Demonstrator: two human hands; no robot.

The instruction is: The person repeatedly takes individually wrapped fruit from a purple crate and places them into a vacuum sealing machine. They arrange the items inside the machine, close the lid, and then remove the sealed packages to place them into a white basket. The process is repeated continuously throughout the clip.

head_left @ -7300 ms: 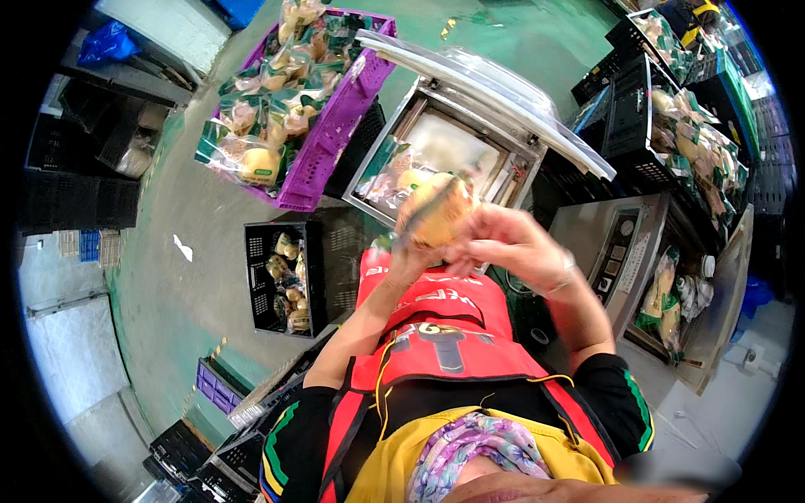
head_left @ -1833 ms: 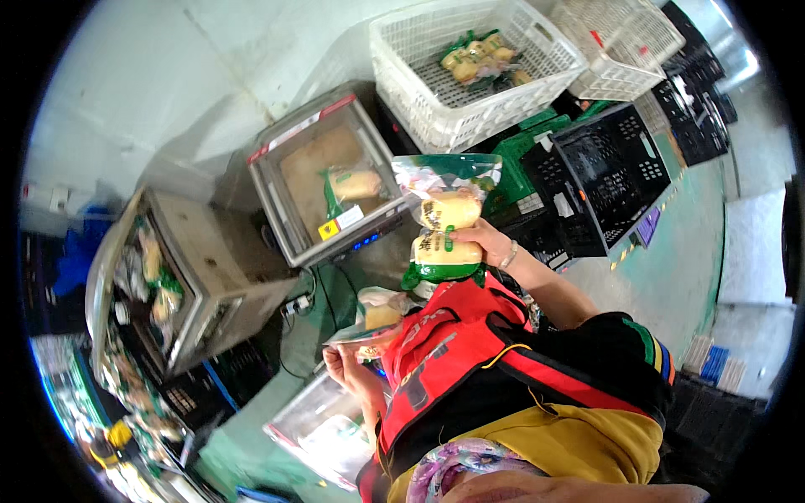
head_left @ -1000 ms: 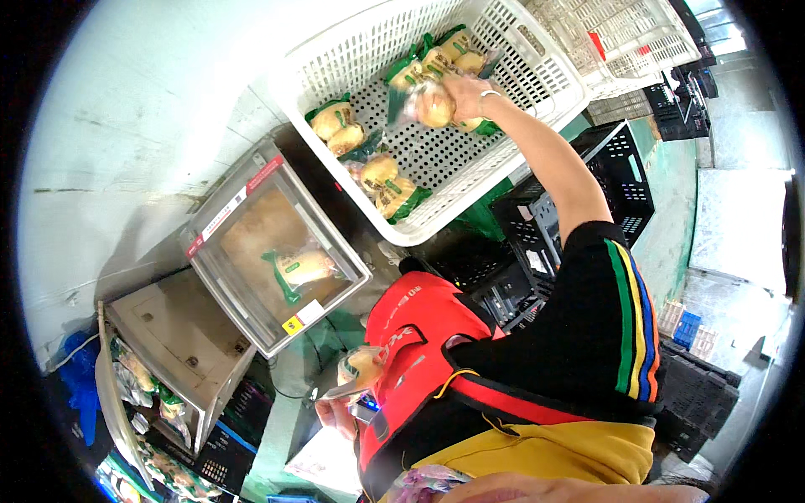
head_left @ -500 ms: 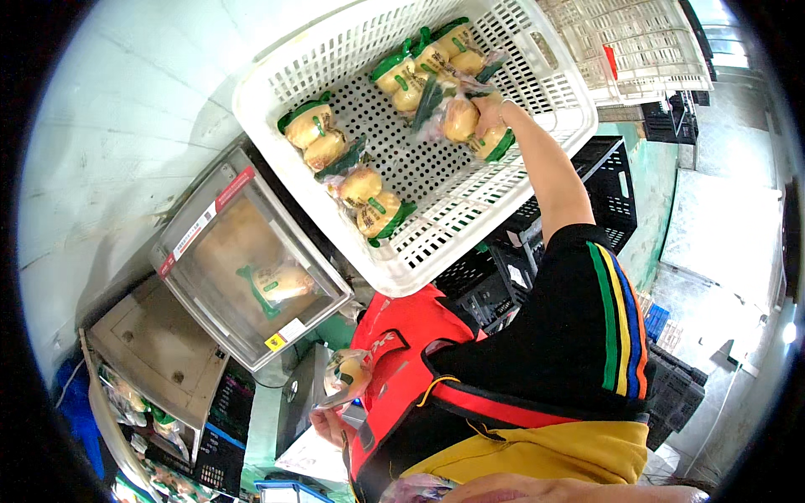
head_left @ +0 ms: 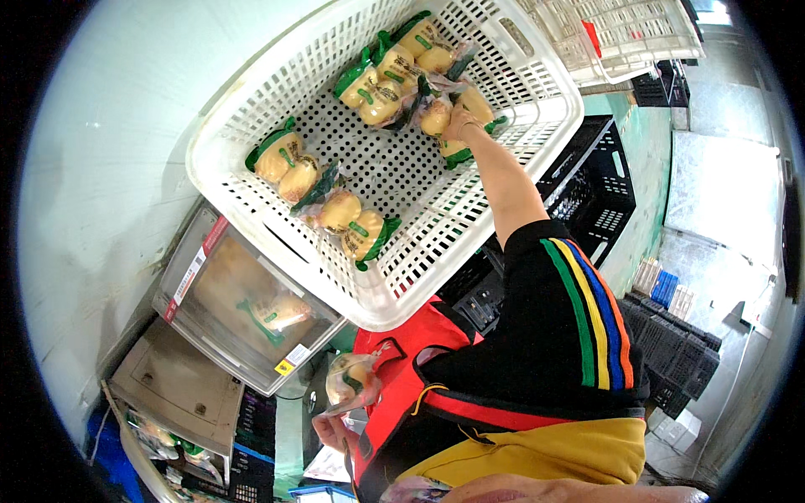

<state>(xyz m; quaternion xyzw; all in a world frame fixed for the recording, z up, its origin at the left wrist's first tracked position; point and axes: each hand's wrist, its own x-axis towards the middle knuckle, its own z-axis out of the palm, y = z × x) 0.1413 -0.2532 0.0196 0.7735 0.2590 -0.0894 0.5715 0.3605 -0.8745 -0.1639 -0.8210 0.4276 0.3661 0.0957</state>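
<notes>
My right hand [head_left: 461,126] reaches into the white plastic basket [head_left: 210,180], its fingers closed on a clear, green-ended bag of pale yellow round food [head_left: 436,119] at the right side. Other such packs [head_left: 381,102] lie in a row along the far side, and several more [head_left: 277,159] along the near left. My left hand [head_left: 331,432], low near my red apron [head_left: 402,344], pinches another clear bag [head_left: 348,381] with a round yellowish item inside.
A clear-lidded machine [head_left: 235,293] holding one pack stands below the basket. An open steel machine [head_left: 176,386] is at lower left, a white wall [head_left: 109,151] behind. Black crates [head_left: 599,193] stand right, more pale crates [head_left: 637,33] upper right.
I have turned from the floor crates toward the wall machines and basket. My right hand has moved a pack from beside my body into the basket. My left hand still holds its bag low.
</notes>
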